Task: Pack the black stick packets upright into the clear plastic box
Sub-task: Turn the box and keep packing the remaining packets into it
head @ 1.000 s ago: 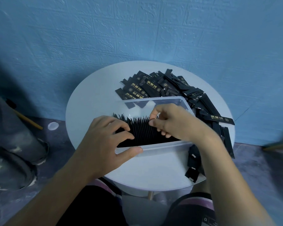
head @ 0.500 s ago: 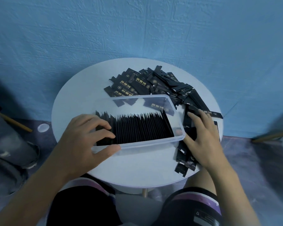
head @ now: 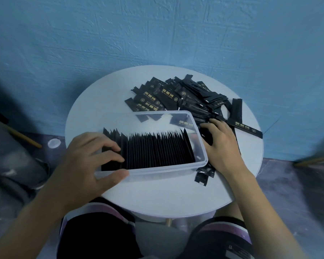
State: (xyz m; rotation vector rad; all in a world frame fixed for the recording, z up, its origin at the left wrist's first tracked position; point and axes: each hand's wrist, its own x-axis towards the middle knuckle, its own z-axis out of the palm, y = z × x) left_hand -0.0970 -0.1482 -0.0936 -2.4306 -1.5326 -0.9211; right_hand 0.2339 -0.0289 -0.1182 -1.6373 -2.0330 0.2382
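Observation:
A clear plastic box (head: 166, 170) lies on a round white table (head: 157, 199). A row of black stick packets (head: 157, 150) stands upright in its near half. My left hand (head: 86, 161) grips the box's left end, fingers over the packet tops and thumb on the front wall. Beyond the box and to its right spreads a pile of loose black packets (head: 176, 98). My right hand (head: 221, 141) is just right of the box, with its fingers curled round a loose packet (head: 207, 136) there. Under that wrist lie more packets (head: 202, 176).
A blue textured wall stands close behind the table. On the floor at the left lie a wooden stick (head: 24, 137) and a small white disc (head: 53, 143), beside a grey bulky object (head: 7, 156). My knees are under the table's near edge.
My right hand left the packets inside the box and moved right onto the loose packets, where its fingers have curled round one. My left hand has stayed on the box's left end.

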